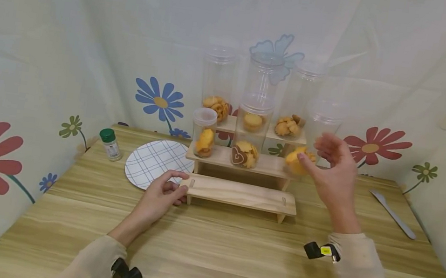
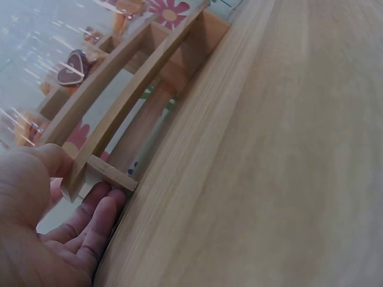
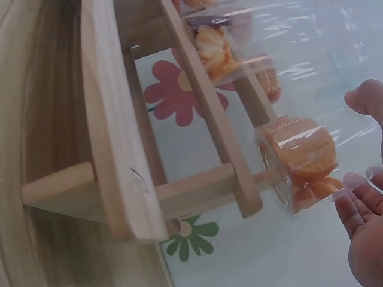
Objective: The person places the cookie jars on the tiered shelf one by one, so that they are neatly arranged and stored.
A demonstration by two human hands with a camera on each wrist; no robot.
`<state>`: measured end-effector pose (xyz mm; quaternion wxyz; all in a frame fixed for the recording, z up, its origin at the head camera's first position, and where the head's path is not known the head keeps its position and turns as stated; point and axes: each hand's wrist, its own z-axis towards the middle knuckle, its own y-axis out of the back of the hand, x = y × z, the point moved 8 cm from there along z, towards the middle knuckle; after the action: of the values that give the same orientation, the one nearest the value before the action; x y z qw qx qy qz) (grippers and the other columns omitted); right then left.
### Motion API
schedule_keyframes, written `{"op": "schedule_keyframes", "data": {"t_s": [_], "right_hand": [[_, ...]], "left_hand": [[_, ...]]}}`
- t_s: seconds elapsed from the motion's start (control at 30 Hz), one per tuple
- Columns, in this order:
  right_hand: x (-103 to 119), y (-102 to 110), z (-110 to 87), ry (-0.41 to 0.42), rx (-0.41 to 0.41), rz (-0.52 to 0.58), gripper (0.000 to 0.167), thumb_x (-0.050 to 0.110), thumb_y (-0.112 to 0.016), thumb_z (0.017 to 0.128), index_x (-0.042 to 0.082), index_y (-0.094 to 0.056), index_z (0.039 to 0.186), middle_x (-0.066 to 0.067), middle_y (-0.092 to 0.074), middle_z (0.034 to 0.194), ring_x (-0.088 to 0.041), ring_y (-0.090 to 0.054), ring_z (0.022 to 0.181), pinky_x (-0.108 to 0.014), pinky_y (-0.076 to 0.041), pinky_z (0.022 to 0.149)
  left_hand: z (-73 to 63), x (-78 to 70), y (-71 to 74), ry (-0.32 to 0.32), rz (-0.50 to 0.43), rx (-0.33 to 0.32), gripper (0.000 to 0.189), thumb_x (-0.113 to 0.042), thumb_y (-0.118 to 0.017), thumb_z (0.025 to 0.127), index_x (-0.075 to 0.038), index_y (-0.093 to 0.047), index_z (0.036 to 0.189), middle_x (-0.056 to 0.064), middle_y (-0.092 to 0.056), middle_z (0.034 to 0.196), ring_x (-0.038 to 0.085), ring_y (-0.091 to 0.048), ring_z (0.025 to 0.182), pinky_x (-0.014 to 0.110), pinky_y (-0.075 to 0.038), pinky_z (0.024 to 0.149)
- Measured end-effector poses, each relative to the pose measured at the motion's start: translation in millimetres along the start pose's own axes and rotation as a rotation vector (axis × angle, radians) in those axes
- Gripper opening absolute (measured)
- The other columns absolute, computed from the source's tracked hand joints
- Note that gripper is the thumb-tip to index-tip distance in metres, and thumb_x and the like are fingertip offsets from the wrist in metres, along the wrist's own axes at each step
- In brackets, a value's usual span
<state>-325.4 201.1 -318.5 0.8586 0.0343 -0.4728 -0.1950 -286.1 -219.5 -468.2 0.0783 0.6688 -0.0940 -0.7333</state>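
A three-step wooden display rack (image 1: 241, 194) stands on the table. My left hand (image 1: 164, 192) pinches the left end of its lowest step; in the left wrist view the thumb is above the board and other fingers (image 2: 99, 224) are beneath it. My right hand (image 1: 333, 179) is spread beside a clear jar of yellow cookies (image 1: 298, 160) at the middle step's right end. In the right wrist view its fingertips (image 3: 347, 206) are close to the jar's side; firm contact cannot be made out. The middle step also bears a short cookie jar (image 1: 205, 141) and a jar with a heart-shaped cookie (image 1: 245, 155).
Three tall jars, including one with ring-shaped cookies (image 1: 216, 106), stand on the top step. A checked plate (image 1: 152, 162) and a green-capped shaker (image 1: 111, 145) lie left of the rack. To the right is a knife (image 1: 392, 214). Flowered cloth (image 1: 108, 48) hangs behind.
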Motion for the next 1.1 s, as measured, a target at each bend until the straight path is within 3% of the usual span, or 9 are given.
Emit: {"op": "schedule_keyframes", "data": {"t_s": [0.2,0.37,0.83,1.1], "right_hand": [[-3,-15,-2.8,0.02,0.016,0.062,0.07,0.007,-0.093,0.092,0.004,-0.059,0.153,-0.015,-0.07,0.139,-0.006,-0.066,0.12,-0.023,-0.054,0.111],[-4,-23,-5.0,0.034,0.024,0.082,0.071,0.005,-0.091,0.093,0.002,-0.056,0.155,-0.013,-0.07,0.142,-0.01,-0.067,0.124,-0.026,-0.053,0.114],[-9,-37,-9.6,0.007,0.1,0.044,0.077,0.017,-0.087,0.1,0.004,-0.047,0.164,-0.014,-0.063,0.155,-0.032,-0.061,0.143,-0.039,-0.048,0.124],[-10,-38,-9.8,-0.004,0.114,0.028,0.076,0.022,-0.087,0.1,0.004,-0.048,0.163,-0.014,-0.063,0.155,-0.03,-0.061,0.144,-0.044,-0.048,0.125]], "left_hand": [[0.4,1.2,0.0,-0.002,-0.005,0.002,0.033,-0.021,-0.073,0.111,-0.012,-0.065,0.142,0.022,-0.075,0.102,0.029,-0.077,0.094,0.03,-0.066,0.081],[0.3,1.1,0.1,0.0,-0.001,0.001,0.034,-0.022,-0.073,0.111,-0.013,-0.065,0.142,0.021,-0.075,0.103,0.029,-0.077,0.094,0.03,-0.066,0.081],[0.1,1.1,-0.2,0.007,0.0,0.0,0.034,-0.023,-0.073,0.111,-0.014,-0.065,0.143,0.021,-0.075,0.103,0.029,-0.077,0.094,0.031,-0.066,0.082],[0.0,0.6,-0.3,0.007,0.004,-0.001,0.033,-0.022,-0.072,0.111,-0.013,-0.065,0.143,0.021,-0.075,0.103,0.029,-0.077,0.095,0.03,-0.066,0.082]]}}
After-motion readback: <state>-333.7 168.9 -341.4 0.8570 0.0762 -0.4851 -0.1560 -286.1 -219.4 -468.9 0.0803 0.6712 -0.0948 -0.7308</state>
